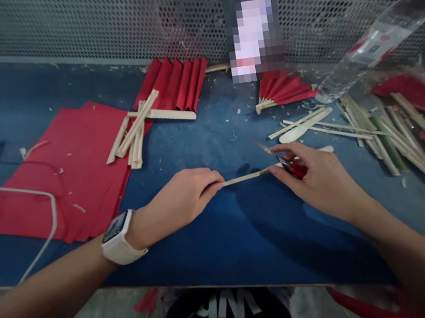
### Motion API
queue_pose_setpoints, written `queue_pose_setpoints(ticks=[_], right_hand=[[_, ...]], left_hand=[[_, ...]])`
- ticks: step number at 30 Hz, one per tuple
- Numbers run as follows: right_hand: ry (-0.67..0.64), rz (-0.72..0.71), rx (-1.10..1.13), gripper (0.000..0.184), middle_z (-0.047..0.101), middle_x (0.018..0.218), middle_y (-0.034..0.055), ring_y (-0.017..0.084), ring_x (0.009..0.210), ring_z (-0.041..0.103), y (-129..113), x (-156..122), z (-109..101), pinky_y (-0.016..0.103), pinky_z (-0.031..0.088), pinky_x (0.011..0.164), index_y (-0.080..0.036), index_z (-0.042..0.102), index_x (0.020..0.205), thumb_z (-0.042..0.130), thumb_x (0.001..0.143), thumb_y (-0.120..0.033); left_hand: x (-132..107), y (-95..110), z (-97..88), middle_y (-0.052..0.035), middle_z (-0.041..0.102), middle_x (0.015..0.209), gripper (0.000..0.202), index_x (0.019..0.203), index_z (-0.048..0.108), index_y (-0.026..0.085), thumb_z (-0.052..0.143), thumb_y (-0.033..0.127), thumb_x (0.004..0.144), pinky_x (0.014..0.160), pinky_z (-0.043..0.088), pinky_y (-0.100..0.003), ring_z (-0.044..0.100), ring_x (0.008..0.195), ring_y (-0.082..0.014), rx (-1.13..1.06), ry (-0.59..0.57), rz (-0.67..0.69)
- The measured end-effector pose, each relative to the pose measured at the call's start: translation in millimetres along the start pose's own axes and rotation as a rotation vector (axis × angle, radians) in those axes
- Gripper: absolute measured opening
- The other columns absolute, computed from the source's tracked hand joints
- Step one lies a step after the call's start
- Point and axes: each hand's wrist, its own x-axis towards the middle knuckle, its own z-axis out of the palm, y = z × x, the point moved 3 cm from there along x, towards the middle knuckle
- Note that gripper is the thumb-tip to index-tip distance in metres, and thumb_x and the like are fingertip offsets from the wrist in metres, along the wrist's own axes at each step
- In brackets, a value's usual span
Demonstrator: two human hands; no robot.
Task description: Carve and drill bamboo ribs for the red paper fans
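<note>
My left hand (184, 196), with a white watch (119, 236) on its wrist, pinches the left end of a thin bamboo strip (246, 177) just above the blue table (215, 242). My right hand (317, 179) closes on the strip's right end and also grips a small red-handled tool (295, 166); its blade is blurred. The strip lies level between both hands.
Flat red paper sheets (69, 172) lie at left with several bamboo sticks (134, 132) on them. A pleated red fan sheet (177, 83) and a half-folded fan (285, 92) sit at the back. Loose bamboo slats (389, 135) and a plastic bag (377, 43) crowd the right. A white cable (44, 202) runs at left.
</note>
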Motion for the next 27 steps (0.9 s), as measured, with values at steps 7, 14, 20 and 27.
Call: queue_pose_setpoints(ticks=[7,14,20,27], right_hand=[[0.059,-0.032,0.166,0.036,0.061,0.106,0.0066,0.007,0.071,0.059,3.4,0.1,-5.1,0.024,0.056,0.066,-0.017,0.070,0.103,0.074,0.089,-0.050],[0.035,-0.124,-0.183,0.038,0.062,0.077,0.0037,0.012,0.067,0.055,-2.5,-3.1,-10.6,0.028,0.041,0.065,-0.019,0.076,0.087,0.064,0.100,-0.052],[-0.031,-0.091,-0.282,0.040,0.074,0.110,0.0061,0.020,0.093,0.071,-8.6,-8.7,-0.5,0.031,0.051,0.077,-0.022,0.072,0.134,0.061,0.102,-0.044],[-0.054,-0.153,-0.360,0.043,0.071,0.101,0.0034,0.016,0.081,0.069,-12.4,-12.5,12.4,0.029,0.050,0.071,-0.022,0.068,0.141,0.061,0.102,-0.037]], left_hand=[[-0.7,-3.6,0.4,-0.0075,0.072,0.110,0.036,0.140,0.067,0.019,0.045,0.029,0.113,0.069,0.053,-0.027,0.071,0.086,-0.0181,0.269,0.000,0.050],[0.3,-4.6,-0.7,-0.0084,0.072,0.104,0.039,0.130,0.072,0.016,0.039,0.031,0.115,0.070,0.055,-0.029,0.070,0.092,-0.0205,0.466,-0.038,0.087],[-0.6,-2.6,0.4,-0.0078,0.072,0.101,0.039,0.143,0.063,0.013,0.043,0.019,0.110,0.062,0.053,-0.029,0.071,0.093,-0.0231,0.569,-0.074,0.078],[1.1,5.2,4.9,-0.0069,0.074,0.101,0.032,0.132,0.066,0.014,0.047,0.016,0.106,0.056,0.045,-0.027,0.072,0.084,-0.0201,0.593,-0.084,0.061]])
